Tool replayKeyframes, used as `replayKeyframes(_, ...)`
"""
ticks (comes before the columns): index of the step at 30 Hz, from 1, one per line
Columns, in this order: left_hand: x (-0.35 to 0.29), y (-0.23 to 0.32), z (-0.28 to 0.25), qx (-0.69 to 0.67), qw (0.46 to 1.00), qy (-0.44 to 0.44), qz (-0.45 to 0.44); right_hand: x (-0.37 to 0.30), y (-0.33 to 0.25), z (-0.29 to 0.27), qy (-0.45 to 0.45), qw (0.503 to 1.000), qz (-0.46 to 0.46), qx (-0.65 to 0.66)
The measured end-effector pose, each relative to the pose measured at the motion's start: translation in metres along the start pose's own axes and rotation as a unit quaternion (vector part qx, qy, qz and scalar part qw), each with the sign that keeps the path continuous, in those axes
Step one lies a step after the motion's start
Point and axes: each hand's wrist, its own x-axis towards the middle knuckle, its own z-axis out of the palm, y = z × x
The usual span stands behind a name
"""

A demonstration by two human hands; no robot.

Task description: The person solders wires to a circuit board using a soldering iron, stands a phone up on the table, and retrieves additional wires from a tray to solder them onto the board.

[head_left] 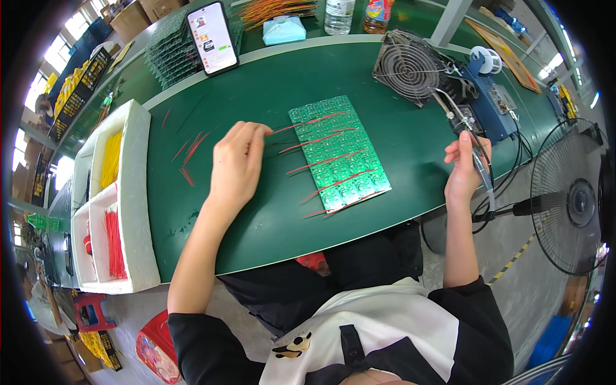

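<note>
A green circuit board panel [343, 151] lies on the green table, with several thin red wires laid across it. My left hand [239, 157] is at the panel's left side, its fingers pinched at the outer end of the uppermost red wire [308, 122]. The other end of that wire rests on the board. In my right hand [466, 167] is a soldering iron [463, 125] with a tube along it. Its tip points up and away, beside a square fan with a round grille [408, 69].
Loose red wires [192, 149] lie left of my left hand. A white foam box [138, 212] holds yellow and red wires. At the back are a phone [212, 38], stacked boards [168, 54] and two bottles. A blue soldering unit [491, 96] with a solder spool stands right; beyond is a floor fan.
</note>
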Motion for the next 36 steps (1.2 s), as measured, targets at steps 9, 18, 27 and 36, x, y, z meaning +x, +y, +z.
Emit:
replayKeyframes(9,0.0,0.004,-0.006,0.009,0.999,-0.024,-0.044,-0.001,0.0,0.003,-0.035,0.999,0.018,-0.014)
replayKeyframes(18,0.008,0.002,-0.03,0.063,0.966,-0.215,-0.13,-0.001,0.0,0.001,-0.022,0.999,0.015,-0.022)
replayKeyframes(27,0.003,0.028,-0.025,0.143,0.985,0.005,-0.099,-0.001,-0.001,0.001,-0.018,1.0,0.021,-0.01)
replayKeyframes(36,-0.013,0.014,0.003,0.058,0.988,-0.142,0.016,0.0,0.001,0.002,-0.029,0.999,0.031,-0.01)
